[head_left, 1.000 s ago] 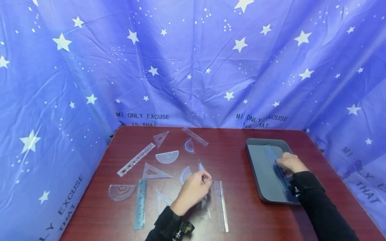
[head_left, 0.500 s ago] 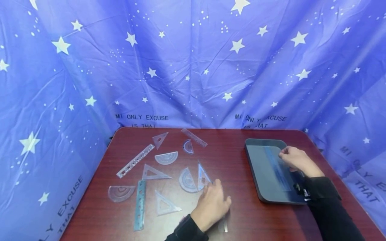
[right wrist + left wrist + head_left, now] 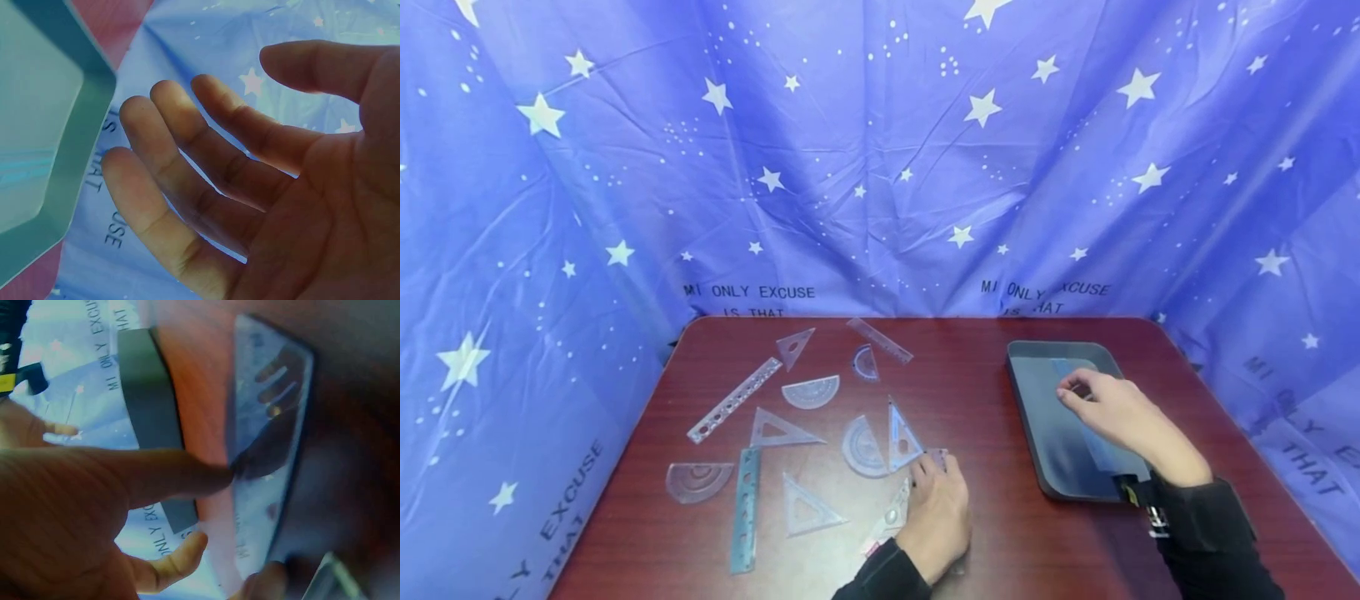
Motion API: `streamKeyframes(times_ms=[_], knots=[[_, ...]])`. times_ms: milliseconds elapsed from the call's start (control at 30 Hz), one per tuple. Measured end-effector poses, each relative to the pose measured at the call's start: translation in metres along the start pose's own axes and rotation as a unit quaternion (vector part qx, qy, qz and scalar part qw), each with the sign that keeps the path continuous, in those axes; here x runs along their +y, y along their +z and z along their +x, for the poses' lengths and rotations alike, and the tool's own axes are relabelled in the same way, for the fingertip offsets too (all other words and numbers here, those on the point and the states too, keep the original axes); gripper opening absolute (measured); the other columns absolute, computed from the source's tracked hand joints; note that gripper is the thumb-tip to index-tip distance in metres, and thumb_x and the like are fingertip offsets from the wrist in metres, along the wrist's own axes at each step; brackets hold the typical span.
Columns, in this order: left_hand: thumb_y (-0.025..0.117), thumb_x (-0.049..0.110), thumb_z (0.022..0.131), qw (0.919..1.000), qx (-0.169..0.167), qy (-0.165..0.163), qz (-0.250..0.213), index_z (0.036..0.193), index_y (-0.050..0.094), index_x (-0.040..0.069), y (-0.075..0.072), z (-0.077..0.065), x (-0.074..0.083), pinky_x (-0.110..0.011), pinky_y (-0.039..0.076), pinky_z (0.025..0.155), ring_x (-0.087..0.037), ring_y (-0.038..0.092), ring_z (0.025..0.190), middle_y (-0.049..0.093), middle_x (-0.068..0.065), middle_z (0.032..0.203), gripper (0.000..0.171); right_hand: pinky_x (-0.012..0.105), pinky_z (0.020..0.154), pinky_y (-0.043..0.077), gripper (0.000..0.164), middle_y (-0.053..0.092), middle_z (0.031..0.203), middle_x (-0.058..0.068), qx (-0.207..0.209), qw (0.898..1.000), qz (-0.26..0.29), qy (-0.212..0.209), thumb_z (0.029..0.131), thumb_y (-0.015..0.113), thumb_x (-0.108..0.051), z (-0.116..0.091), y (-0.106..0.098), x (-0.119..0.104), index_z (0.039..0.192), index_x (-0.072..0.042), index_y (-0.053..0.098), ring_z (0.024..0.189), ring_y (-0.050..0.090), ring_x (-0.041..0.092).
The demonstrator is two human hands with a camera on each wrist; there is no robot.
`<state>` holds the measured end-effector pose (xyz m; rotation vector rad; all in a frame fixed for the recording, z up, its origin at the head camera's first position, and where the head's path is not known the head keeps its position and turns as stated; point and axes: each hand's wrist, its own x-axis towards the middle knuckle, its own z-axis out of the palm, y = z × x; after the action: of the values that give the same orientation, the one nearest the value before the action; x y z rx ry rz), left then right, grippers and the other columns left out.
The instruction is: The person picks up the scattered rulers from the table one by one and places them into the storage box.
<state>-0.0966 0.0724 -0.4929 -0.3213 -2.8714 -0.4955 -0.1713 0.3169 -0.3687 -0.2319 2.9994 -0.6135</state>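
My left hand [image 3: 936, 518] reaches over a clear ruler [image 3: 939, 457] lying on the table, covering most of it. In the left wrist view its thumb is straight, with the tip at one long edge of the shiny ruler [image 3: 250, 506]; other fingertips are near its end. A clear blue-marked set square [image 3: 902, 442] touches the view of these fingers, and a clear piece with holes [image 3: 892, 515] lies beside the hand. Over the grey tray [image 3: 1026, 433] hangs my right hand [image 3: 1120, 412], fingers loosely bent and holding nothing. A blue ruler [image 3: 1099, 454] lies in the tray, partly hidden by that hand.
Left across the dark red table lie a teal ruler [image 3: 745, 512], a clear ruler with holes [image 3: 733, 402], protractors such as one clear protractor [image 3: 698, 482], and a clear set square [image 3: 808, 508]. A starred blue curtain [image 3: 880, 167] encloses the table's back and sides.
My right hand has let go of the blue ruler, which stays in the tray, and has lifted off it. My left hand has moved right onto the clear ruler.
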Motion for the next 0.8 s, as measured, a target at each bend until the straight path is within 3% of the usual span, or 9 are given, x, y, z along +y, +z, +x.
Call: streamKeyframes(times_ms=[167,300,533,633,800], knots=[[0.093,0.009,0.064,1.0000,0.005,0.003,-0.004,0.122,0.059,0.006,0.008,0.002,0.007,-0.037,0.055,0.073,-0.030,0.058,0.093,0.058,-0.017,0.104,0.068,0.041,0.074,0.056,0.027,0.078,0.106,0.013,0.004,1.000,0.008,-0.013,0.107,0.065,-0.024,-0.002,0.003,-0.013,0.118,-0.001,0.074,0.096,0.073,0.028],[0.093,0.009,0.064,0.9999,-0.002,0.010,-0.006,0.121,0.057,0.009,0.010,0.002,0.011,-0.033,0.052,0.065,-0.027,0.056,0.090,0.057,-0.012,0.100,0.067,0.043,0.075,0.058,0.028,0.078,0.107,0.012,-0.008,1.000,0.012,-0.007,0.107,0.065,-0.026,-0.002,0.007,-0.019,0.119,-0.002,0.073,0.097,0.073,0.028],[0.096,0.015,0.065,0.9968,-0.079,-0.007,0.013,0.124,0.063,0.008,0.009,0.004,0.024,-0.039,0.056,0.072,-0.027,0.060,0.097,0.061,-0.011,0.105,0.068,0.046,0.076,0.059,0.025,0.078,0.105,0.010,-0.005,1.000,0.012,-0.017,0.106,0.066,-0.025,-0.005,0.009,-0.025,0.117,-0.004,0.074,0.097,0.073,0.027],[0.097,0.021,0.067,0.9961,-0.080,-0.015,0.036,0.122,0.068,0.009,0.012,0.003,0.030,-0.041,0.054,0.071,-0.026,0.060,0.096,0.062,-0.010,0.104,0.064,0.046,0.076,0.060,0.023,0.078,0.104,0.009,0.003,0.999,0.015,-0.033,0.106,0.067,-0.024,-0.005,0.011,-0.027,0.115,-0.004,0.075,0.096,0.074,0.028],[0.096,0.027,0.067,0.9961,-0.043,-0.013,0.076,0.105,0.068,0.014,0.018,0.002,0.035,-0.039,0.047,0.063,-0.022,0.057,0.087,0.059,-0.006,0.094,0.049,0.047,0.077,0.061,0.021,0.079,0.105,0.008,0.007,0.999,0.023,-0.046,0.105,0.068,-0.022,-0.007,0.014,-0.031,0.115,-0.005,0.075,0.097,0.076,0.029]])
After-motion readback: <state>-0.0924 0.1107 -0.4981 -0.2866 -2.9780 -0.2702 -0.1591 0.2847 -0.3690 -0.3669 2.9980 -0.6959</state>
